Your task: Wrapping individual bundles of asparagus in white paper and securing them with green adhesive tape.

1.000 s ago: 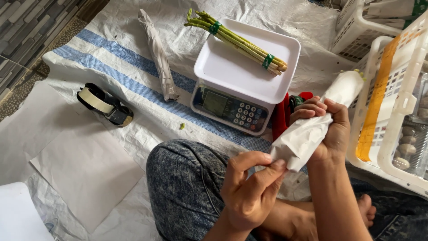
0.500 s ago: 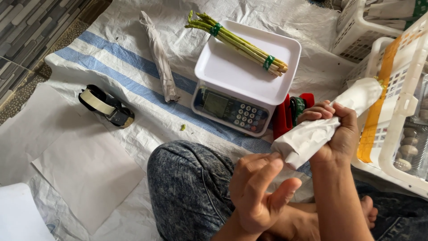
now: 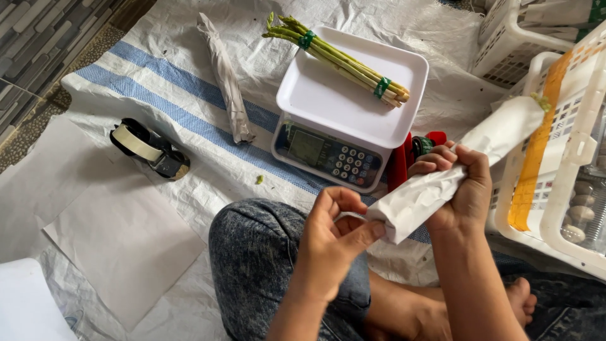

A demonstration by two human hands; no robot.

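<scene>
now our right hand (image 3: 464,189) grips the paper-wrapped bundle (image 3: 454,170), left hand (image 3: 334,230) pinching its lower end; asparagus (image 3: 341,57) lies on the scale tray (image 3: 328,104), eggs (image 3: 577,211) in the right-edge white crate (image 3: 568,126).

Soft, even daylight fills the scene, bright without harsh glare. Shadows are faint and diffuse, lying just under the tape dispenser (image 3: 150,149) and beneath the white tray of the scale (image 3: 344,101). Focus is sharp across the woven mat (image 3: 189,113). The white crates (image 3: 568,126) at the right edge are near overexposed and slightly stretched by the wide lens.
</scene>
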